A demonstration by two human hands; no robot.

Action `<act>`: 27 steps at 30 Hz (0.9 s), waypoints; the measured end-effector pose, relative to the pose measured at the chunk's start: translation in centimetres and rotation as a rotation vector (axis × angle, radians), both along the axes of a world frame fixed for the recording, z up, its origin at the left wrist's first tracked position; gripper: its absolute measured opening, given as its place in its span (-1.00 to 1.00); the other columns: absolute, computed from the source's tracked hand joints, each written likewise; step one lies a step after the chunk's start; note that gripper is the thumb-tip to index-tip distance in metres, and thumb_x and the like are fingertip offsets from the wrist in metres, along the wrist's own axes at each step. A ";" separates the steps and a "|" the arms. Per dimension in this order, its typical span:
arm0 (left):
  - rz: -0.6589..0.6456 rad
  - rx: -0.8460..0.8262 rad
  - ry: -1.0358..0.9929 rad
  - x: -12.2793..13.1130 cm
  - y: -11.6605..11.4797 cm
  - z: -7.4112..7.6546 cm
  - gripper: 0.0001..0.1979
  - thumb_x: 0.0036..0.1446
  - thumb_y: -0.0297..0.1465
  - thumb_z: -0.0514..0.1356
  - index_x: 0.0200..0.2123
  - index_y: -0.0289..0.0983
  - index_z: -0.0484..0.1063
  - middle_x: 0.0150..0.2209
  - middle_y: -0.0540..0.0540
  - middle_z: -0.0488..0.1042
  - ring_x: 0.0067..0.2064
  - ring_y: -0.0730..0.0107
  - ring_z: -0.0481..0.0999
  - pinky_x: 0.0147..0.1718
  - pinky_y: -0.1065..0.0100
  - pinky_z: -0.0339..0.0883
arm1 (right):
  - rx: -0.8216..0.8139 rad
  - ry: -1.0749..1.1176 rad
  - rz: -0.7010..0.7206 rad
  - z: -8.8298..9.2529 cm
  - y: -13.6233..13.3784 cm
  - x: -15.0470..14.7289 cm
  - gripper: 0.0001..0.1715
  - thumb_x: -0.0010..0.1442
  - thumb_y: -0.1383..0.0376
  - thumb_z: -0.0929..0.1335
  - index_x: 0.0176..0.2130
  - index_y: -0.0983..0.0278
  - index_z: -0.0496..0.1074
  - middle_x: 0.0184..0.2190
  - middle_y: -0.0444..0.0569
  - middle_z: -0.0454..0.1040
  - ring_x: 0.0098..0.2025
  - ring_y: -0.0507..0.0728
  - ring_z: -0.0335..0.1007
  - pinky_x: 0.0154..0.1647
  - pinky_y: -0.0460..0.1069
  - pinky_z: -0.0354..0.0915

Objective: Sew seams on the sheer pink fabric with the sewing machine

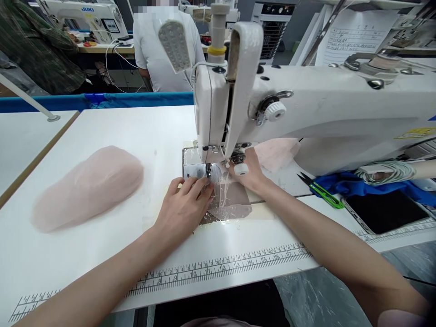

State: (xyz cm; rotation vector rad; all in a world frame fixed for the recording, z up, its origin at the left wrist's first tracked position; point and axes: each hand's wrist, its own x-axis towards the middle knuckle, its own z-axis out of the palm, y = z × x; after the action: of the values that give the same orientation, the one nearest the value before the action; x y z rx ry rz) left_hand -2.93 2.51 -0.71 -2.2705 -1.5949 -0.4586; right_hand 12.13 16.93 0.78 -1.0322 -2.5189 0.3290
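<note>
Left hand [184,206] fingers flat, pressing sheer piece [233,200] at presser foot [208,171]; right hand [251,171] grip hidden, cannot tell; pink pile [88,186] left, likely pending.

White worktable [102,131] with printed ruler [218,268] along its edge, blue trough [136,99] behind, second sewing machine [91,18] on far bench [102,47]

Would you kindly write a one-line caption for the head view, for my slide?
Left hand and right hand rest on sheer fabric at the sewing machine needle; pink fabric pile nearby.
</note>
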 end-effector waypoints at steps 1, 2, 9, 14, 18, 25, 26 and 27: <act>0.002 -0.001 -0.001 0.0 0.0 0.0 -0.74 0.29 -0.45 0.05 -0.01 -0.28 0.43 0.01 -0.14 0.49 -0.05 0.22 0.44 -0.08 0.14 0.18 | 0.010 -0.006 -0.052 0.5 -0.2 0.2 -0.74 0.16 0.40 0.19 -0.52 0.24 0.29 -0.50 0.03 0.27 -0.26 0.28 0.25 -0.21 0.18 0.21; 0.005 0.001 -0.002 0.1 0.0 0.0 -0.74 0.28 -0.45 0.06 -0.01 -0.27 0.43 0.01 -0.14 0.49 -0.04 0.22 0.44 -0.08 0.14 0.18 | 0.011 -0.017 -0.094 1.0 -0.3 0.5 -0.73 0.15 0.41 0.20 -0.55 0.24 0.26 -0.52 0.02 0.26 -0.27 0.27 0.26 -0.25 0.14 0.21; 0.009 -0.023 -0.073 -0.5 -0.9 2.1 -0.78 0.28 -0.38 0.08 -0.09 -0.24 0.48 -0.09 -0.09 0.53 -0.20 0.30 0.49 -0.19 0.18 0.19 | -0.125 -0.209 0.026 4.5 -2.0 2.5 -0.75 0.14 0.18 0.34 -0.50 0.25 0.35 -0.57 -0.08 0.34 -0.54 0.09 0.24 -0.53 -0.02 0.05; -0.165 -0.186 -0.060 -1.6 -0.8 3.1 -0.67 0.22 -0.16 0.14 -0.06 -0.22 0.47 -0.07 -0.12 0.50 -0.24 0.33 0.51 -0.25 0.23 0.22 | -0.242 -0.226 0.319 4.8 -5.3 4.1 -0.64 0.04 -0.02 0.43 -0.31 0.18 0.47 -0.30 -0.11 0.50 -0.45 0.07 0.36 -0.52 -0.05 0.07; -0.170 -0.142 -0.095 -1.2 -0.5 2.4 -0.75 0.31 -0.41 0.03 -0.19 -0.24 0.51 -0.17 -0.09 0.55 -0.36 0.44 0.49 -0.37 0.32 0.26 | -0.098 -0.255 0.298 3.5 -7.0 4.1 -0.83 0.24 0.36 0.30 -0.39 0.27 0.43 -0.33 -0.06 0.51 -0.48 0.04 0.35 -0.58 -0.06 -0.05; -0.063 -0.278 -0.260 -0.3 -0.3 3.3 -0.75 0.34 -0.42 -0.04 -0.24 -0.29 0.43 -0.27 -0.08 0.52 -0.31 0.40 0.47 -0.36 0.35 0.36 | -0.164 -0.142 0.247 4.0 -5.9 3.1 -0.83 0.28 0.28 0.26 -0.35 0.26 0.35 -0.53 -0.13 0.44 -0.55 0.03 0.28 -0.58 -0.06 -0.03; -0.057 -0.308 -0.261 -0.2 -0.2 3.6 -0.74 0.34 -0.41 -0.05 -0.26 -0.28 0.42 -0.31 -0.07 0.50 -0.32 0.40 0.47 -0.39 0.36 0.36 | -0.160 -0.134 0.258 4.0 -5.8 3.0 -0.82 0.24 0.23 0.31 -0.36 0.26 0.36 -0.50 -0.12 0.46 -0.52 0.04 0.30 -0.57 -0.06 -0.02; -0.049 -0.341 -0.267 -0.1 0.0 3.9 -0.73 0.34 -0.41 -0.06 -0.28 -0.28 0.42 -0.34 -0.06 0.48 -0.35 0.40 0.46 -0.41 0.37 0.35 | -0.146 -0.139 0.263 3.8 -5.7 2.9 -0.82 0.21 0.20 0.34 -0.38 0.26 0.38 -0.49 -0.11 0.47 -0.50 0.05 0.32 -0.57 -0.06 -0.02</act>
State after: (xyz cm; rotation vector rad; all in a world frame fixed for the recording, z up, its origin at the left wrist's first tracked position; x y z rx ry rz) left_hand -3.06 2.55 3.15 -2.5936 -1.8723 -0.5588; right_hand 15.03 11.26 4.59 -0.7976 -2.7982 0.5402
